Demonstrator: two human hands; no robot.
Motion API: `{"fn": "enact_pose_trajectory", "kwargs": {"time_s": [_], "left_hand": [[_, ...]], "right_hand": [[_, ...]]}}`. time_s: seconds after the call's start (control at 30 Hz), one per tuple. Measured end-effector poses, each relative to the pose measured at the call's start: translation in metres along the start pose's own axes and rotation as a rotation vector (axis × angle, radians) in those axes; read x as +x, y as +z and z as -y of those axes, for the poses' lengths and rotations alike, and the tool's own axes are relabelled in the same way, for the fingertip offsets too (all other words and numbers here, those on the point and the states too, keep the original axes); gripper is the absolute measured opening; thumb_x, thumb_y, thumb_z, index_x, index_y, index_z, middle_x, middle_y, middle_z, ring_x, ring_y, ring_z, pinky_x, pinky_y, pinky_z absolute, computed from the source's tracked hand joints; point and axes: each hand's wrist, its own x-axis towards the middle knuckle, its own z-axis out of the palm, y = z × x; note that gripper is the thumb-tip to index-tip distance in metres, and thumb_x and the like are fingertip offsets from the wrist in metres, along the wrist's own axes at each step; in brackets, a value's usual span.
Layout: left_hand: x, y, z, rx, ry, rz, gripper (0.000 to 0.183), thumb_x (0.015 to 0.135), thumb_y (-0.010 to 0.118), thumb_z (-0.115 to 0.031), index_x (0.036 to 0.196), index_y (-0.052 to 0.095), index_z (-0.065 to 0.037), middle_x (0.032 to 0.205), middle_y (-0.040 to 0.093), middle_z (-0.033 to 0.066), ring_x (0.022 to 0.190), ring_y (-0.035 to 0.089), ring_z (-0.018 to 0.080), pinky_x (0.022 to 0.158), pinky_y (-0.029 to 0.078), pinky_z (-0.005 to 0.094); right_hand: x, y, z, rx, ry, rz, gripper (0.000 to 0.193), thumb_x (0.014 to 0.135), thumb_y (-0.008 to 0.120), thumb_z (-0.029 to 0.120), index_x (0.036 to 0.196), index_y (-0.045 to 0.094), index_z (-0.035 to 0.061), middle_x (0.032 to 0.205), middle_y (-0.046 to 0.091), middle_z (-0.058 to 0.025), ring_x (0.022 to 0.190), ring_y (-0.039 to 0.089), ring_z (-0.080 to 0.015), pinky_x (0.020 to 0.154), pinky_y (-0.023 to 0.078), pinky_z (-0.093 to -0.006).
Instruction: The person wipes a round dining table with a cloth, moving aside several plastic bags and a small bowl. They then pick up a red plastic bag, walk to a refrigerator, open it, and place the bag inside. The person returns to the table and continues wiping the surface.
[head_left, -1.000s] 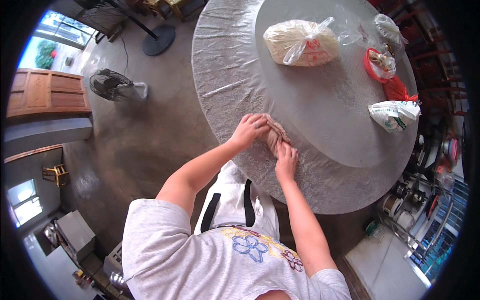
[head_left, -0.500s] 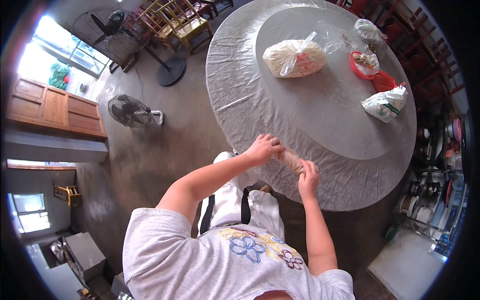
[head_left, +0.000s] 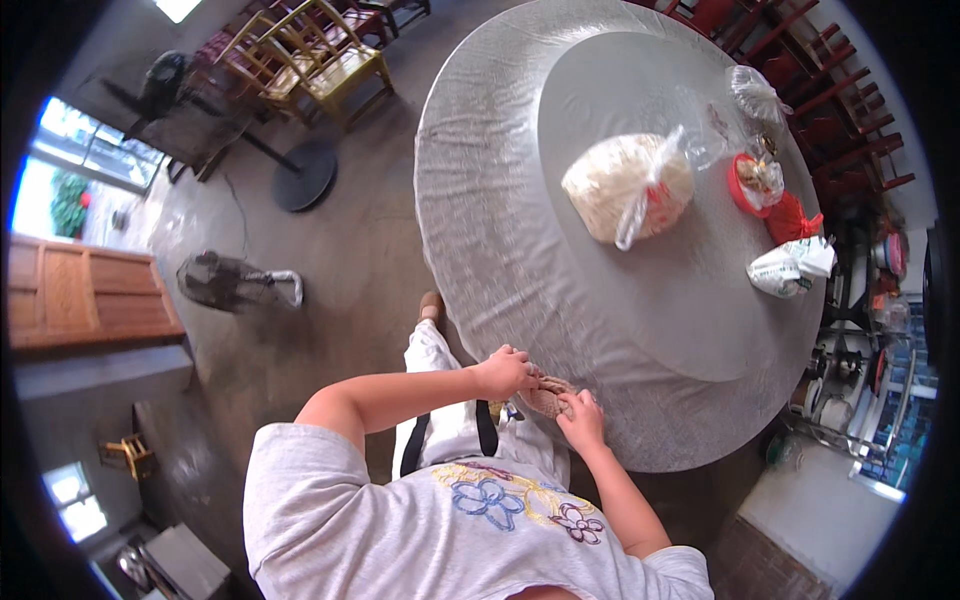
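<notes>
Between my hands is a brownish-pink cloth (head_left: 547,399), bunched and folded, just off the near edge of the round table (head_left: 480,250). My left hand (head_left: 507,373) grips its left end, fingers curled round it. The right end is pinched in my right hand (head_left: 581,416). A silvery-grey tablecloth covers the table, which carries a smooth grey round top (head_left: 660,320). On that top, beyond my hands, a knotted clear bag (head_left: 620,190) bulges with pale contents.
Right of the big bag sit a red bowl (head_left: 748,186), a red bag (head_left: 792,222), a white bag (head_left: 785,268) and a clear bag (head_left: 752,95). Fans (head_left: 235,284) stand on the floor at left, wooden chairs (head_left: 335,70) behind. A metal rack (head_left: 850,420) is at right.
Both hands have come lower and closer to my body with the cloth. It was stretched into a roll and is now more bunched. My view has shifted, and a shoe now shows beside the table.
</notes>
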Motion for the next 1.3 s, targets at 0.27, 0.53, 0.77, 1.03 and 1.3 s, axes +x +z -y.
{"fn": "enact_pose_trajectory", "kwargs": {"time_s": [0.27,0.53,0.77,1.03,1.3], "left_hand": [[0.003,-0.212,0.240,0.075,-0.183,-0.647,0.040,0.081,0.060,-0.006,0.115,0.072,-0.023,0.136,0.058,0.0041,0.134,0.044,0.0317,0.107,0.034,0.0529],[-0.064,-0.126,0.278,0.110,-0.305,-0.404,0.043,0.080,0.061,-0.017,0.123,0.066,-0.019,0.140,0.052,0.0038,0.134,0.043,0.0282,0.108,0.032,0.0572],[-0.057,-0.142,0.182,-0.148,0.007,-0.021,0.042,0.080,0.061,-0.013,0.121,0.067,-0.020,0.120,0.061,0.0032,0.111,0.053,0.0292,0.094,0.043,0.0464],[0.156,-0.153,0.071,0.096,0.237,-0.561,0.041,0.080,0.060,-0.010,0.120,0.066,-0.015,0.129,0.057,0.0075,0.118,0.051,0.0327,0.097,0.039,0.0496],[0.192,-0.068,0.057,0.273,-0.021,-0.496,0.050,0.084,0.063,-0.014,0.132,0.062,-0.027,0.138,0.056,0.0018,0.127,0.048,0.0311,0.106,0.033,0.0552]], "right_hand": [[0.257,-0.068,0.186,-0.177,-0.168,-0.532,0.057,0.080,0.061,0.002,0.135,0.056,0.0144,0.134,0.053,-0.0128,0.129,0.047,-0.0346,0.108,0.037,-0.0460],[0.265,0.050,0.220,-0.174,-0.118,-0.343,0.050,0.077,0.061,0.005,0.126,0.060,0.0133,0.134,0.053,-0.0054,0.131,0.044,-0.0266,0.109,0.030,-0.0478],[0.149,0.011,0.173,0.003,0.059,-0.311,0.026,0.076,0.058,0.002,0.092,0.071,0.0181,0.097,0.065,-0.0002,0.106,0.058,-0.0236,0.090,0.042,-0.0458],[0.145,-0.134,0.027,-0.289,0.274,-1.003,0.031,0.088,0.056,0.009,0.111,0.072,0.0207,0.119,0.066,-0.0002,0.116,0.057,-0.0243,0.102,0.037,-0.0454],[0.137,-0.092,-0.099,-0.205,-0.033,-0.698,0.036,0.092,0.051,0.016,0.123,0.067,0.0244,0.138,0.058,0.0001,0.132,0.048,-0.0210,0.107,0.035,-0.0488]]}}
